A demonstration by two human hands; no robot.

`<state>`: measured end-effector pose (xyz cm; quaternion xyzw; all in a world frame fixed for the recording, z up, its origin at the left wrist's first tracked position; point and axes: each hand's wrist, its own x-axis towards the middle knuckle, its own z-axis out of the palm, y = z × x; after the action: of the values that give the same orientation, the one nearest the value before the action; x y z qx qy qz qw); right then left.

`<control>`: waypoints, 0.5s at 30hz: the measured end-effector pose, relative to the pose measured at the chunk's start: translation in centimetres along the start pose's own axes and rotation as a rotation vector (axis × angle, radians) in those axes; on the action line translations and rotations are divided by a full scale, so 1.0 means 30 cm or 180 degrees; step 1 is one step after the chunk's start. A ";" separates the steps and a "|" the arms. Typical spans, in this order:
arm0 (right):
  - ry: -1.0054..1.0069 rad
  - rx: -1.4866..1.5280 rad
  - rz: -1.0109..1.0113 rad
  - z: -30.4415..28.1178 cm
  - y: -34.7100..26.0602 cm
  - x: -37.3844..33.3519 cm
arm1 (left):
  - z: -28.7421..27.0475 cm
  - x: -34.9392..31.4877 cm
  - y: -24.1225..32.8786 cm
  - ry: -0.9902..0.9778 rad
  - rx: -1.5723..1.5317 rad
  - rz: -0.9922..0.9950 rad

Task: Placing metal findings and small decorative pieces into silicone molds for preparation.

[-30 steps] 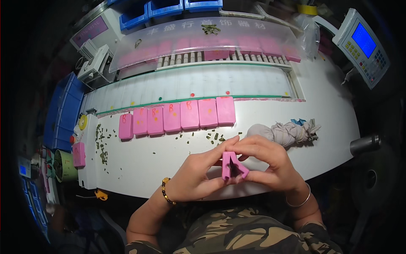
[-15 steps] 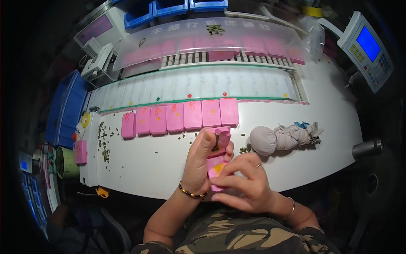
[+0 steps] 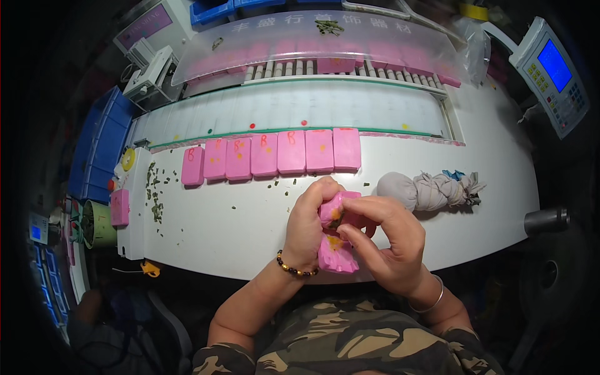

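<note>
My left hand, with a beaded bracelet at its wrist, is wrapped around a pink rubber mould opened into two parts, one above the other. Yellow stains mark its inner faces. Thumb and index finger of my right hand are bent in at the upper part, by a dark green bit in the mould. Whether these fingertips grip that bit or the mould's edge is hard to make out. Just beyond my hands stands a row of several pink moulds, most with red marks on top.
Right of my hands lies a tied cloth bundle. Small green scraps are scattered at the table's left. Behind run a glass-edged belt and rollers. A control panel stands far right, blue bins left.
My right hand has gone from the mould's lower part to its upper part. The mould and my left hand have turned, and the whole view has shifted slightly.
</note>
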<state>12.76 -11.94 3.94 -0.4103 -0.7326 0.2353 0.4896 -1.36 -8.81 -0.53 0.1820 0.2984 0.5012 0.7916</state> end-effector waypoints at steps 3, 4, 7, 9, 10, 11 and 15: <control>-0.0141 -0.0024 0.0140 -0.001 -0.001 0.006 | -0.037 0.011 -0.023 -0.0011 0.0218 0.0262; -0.0207 0.0245 0.0306 -0.003 0.005 0.004 | -0.044 0.012 -0.026 0.0053 0.0406 0.0419; -0.0155 0.0976 0.0658 -0.009 0.008 -0.011 | -0.011 0.010 -0.003 0.0394 0.0474 0.0378; 0.0194 0.1397 0.0638 -0.017 0.001 -0.005 | -0.015 0.006 0.033 0.0188 0.0244 0.0102; 0.0197 0.1399 0.0634 -0.031 0.006 0.006 | -0.018 0.000 0.053 -0.0011 0.0019 -0.0173; 0.0187 0.0821 0.0084 -0.054 0.018 0.017 | -0.005 -0.019 0.070 -0.0057 -0.0120 -0.0074; 0.0119 -0.0619 -0.0909 -0.100 0.025 0.024 | 0.001 -0.067 0.107 -0.0578 0.1437 -0.0356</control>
<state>15.62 -11.12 4.99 -0.3519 -0.7935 0.0836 0.4895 -4.19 -9.25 1.97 0.3816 0.3400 0.3589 0.7810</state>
